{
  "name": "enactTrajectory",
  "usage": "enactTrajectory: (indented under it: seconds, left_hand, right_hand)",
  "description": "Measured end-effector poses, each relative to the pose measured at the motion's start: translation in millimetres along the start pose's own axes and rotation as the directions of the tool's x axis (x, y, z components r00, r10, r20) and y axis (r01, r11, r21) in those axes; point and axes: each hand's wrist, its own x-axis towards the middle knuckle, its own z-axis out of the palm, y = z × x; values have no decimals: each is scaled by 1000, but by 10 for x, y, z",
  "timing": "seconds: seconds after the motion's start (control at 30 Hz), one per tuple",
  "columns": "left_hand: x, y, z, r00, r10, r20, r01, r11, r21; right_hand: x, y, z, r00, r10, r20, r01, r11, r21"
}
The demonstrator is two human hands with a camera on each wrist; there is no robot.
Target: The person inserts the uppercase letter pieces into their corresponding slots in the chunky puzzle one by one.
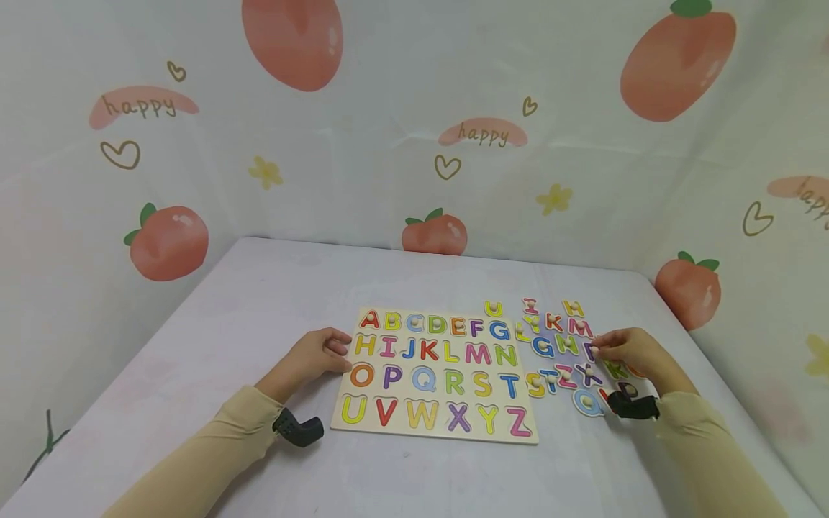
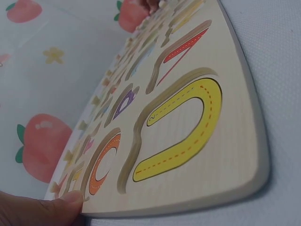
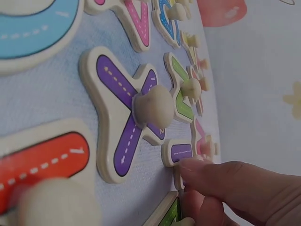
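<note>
A wooden alphabet puzzle board (image 1: 434, 432) lies on the table with printed letter slots; knobbed pieces sit in the slots A to E. At its left edge, my left hand (image 1: 317, 360) holds the board, fingers bent, with the thumb (image 2: 70, 202) on the rim in the left wrist view. My right hand (image 1: 631, 352) is among the loose pieces to the right. Its thumb and fingers pinch a purple letter piece (image 3: 181, 151), apparently the F, whose knob is hidden by the fingertips. Close by lies a purple X piece (image 3: 124, 122) with its round knob facing up.
Several loose knobbed letters surround the right hand, including a blue Q (image 1: 588, 403), a pink Z (image 1: 565, 376) and a yellow H (image 1: 573, 309). A yellow U piece (image 1: 494, 309) lies at the board's far edge. A fruit-patterned cloth (image 1: 363, 144) hangs behind the table.
</note>
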Motion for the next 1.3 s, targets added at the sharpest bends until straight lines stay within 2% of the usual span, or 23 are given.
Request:
enactTrajectory:
  seconds: [0.4,0.57,0.7,0.9,1.1,1.3]
  left_hand:
    - [2,-2,17,1000,-8,-8,8,1000,1]
    - [-15,8,-2,1000,0,-2,0,1000,6]
    - [-14,0,-15,1000,9,0,-9,1000,11]
    - [13,-20,-10,1000,1,-3,-1,1000,12]
    - [18,-26,-5,1000,1,-2,-1,1000,8]
    - [7,-3,-1,1000,10,3,-10,1000,6]
  right_hand:
    - [-29,-54,9,1000,-1,-22,-1,998,-57]
    - [-54,-136,-6,998,-56,-29,55,997,-63]
    - [-69,-302,10,991,-124,-41,121,990,-69]
    - [-7,-624,90,981,-186,-50,184,982,-42]
    - [23,-995,282,970,-236,-58,236,972,-9]
    - [122,-1203,508,962,-266,-57,266,964,-13]
